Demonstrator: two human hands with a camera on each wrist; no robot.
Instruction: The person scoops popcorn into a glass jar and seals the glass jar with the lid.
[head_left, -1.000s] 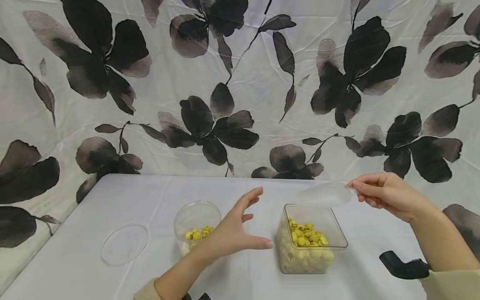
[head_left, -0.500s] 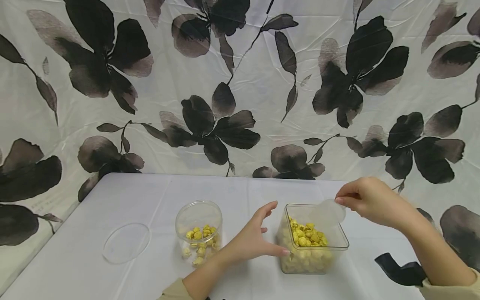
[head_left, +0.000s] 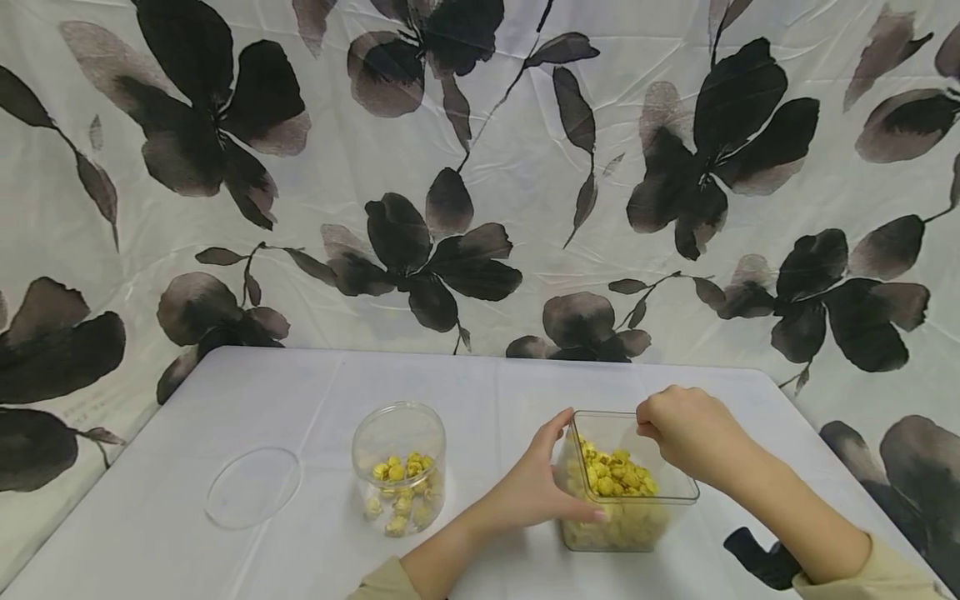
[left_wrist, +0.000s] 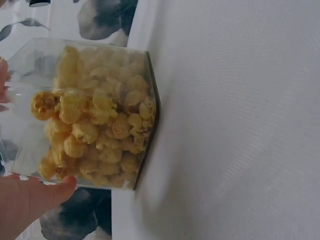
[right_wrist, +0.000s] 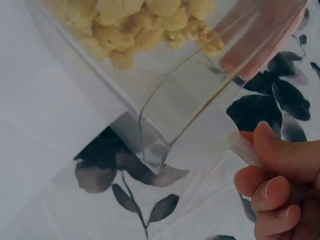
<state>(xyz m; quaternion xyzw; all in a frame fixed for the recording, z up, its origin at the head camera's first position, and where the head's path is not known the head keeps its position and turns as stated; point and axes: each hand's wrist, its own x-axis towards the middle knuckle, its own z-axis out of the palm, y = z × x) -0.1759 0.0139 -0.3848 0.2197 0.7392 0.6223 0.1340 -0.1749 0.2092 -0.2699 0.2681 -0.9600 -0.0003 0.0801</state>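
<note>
faint scoop [right_wrist: 215, 137] in right grip [right_wrist: 287, 182]

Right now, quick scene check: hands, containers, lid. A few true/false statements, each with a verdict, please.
1. The left hand is at the side of the square container. True.

2. The right hand is empty. False: it pinches a translucent handle.

3. The round jar holds less popcorn than the square container. True.

4. The clear round lid sits on the round jar. False: it lies on the table, to the person's left of the jar.

5. The square container is covered. False: its top is uncovered, with popcorn showing inside.

6. Both containers stand upright on the table. True.
</note>
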